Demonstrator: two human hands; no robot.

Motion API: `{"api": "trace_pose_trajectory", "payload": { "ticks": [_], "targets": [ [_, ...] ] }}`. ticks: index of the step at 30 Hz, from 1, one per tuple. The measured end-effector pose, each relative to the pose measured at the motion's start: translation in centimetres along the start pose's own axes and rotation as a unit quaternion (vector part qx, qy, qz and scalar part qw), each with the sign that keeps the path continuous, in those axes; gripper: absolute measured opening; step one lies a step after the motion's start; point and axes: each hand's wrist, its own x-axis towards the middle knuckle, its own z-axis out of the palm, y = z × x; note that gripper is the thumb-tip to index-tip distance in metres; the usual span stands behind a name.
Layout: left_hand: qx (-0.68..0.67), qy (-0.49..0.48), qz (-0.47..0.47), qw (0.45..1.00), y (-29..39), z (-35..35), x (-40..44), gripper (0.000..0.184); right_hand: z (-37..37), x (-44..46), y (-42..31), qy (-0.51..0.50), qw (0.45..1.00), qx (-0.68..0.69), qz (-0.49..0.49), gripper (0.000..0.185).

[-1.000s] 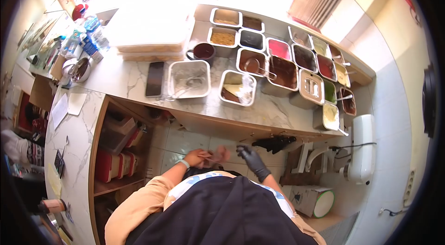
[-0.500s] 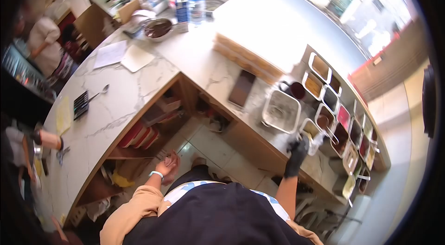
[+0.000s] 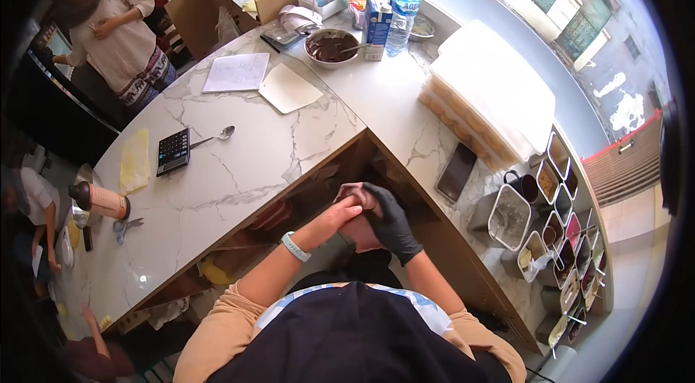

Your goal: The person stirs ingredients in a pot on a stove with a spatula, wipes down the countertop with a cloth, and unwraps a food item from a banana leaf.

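Gloved right hand (image 3: 393,225) has been moved from beside the tubs (image 3: 509,220) to the bare left hand (image 3: 339,219), so the cloth (image 3: 361,235) is now handled by both (the view has been swung leftward too). Cloth is grasped between the hands, in front of the apron (image 3: 355,339) near the tabletop (image 3: 246,184) corner; pinkish, crumpled, bunched above and hanging loose below, stains not made out.
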Motion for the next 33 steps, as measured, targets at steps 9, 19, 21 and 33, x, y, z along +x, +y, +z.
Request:
{"api": "trace_pose_trajectory", "payload": {
  "ticks": [9, 19, 21, 33],
  "targets": [
    [0.595, 0.423, -0.005, 0.684, 8.0, -21.0, 5.6, 0.058, -2.5, 10.6, 14.7, 0.118, 0.843, -0.501, 0.154, 0.063],
    [0.602, 0.477, -0.207, 0.606, 14.8, -29.6, 15.1, 0.115, 3.8, 25.1, 15.6, -0.039, 0.939, -0.342, -0.019, 0.064],
    [0.612, 0.456, -0.215, 0.609, 15.2, -29.7, 15.3, 0.109, 6.4, 24.1, 13.3, -0.111, 0.952, -0.272, -0.081, 0.057],
    [0.014, 0.357, 0.074, 0.931, 15.4, -20.3, 1.7, 0.019, 9.2, 25.3, -2.3, 0.011, 0.989, 0.105, -0.107, 0.032]
  ]
}}
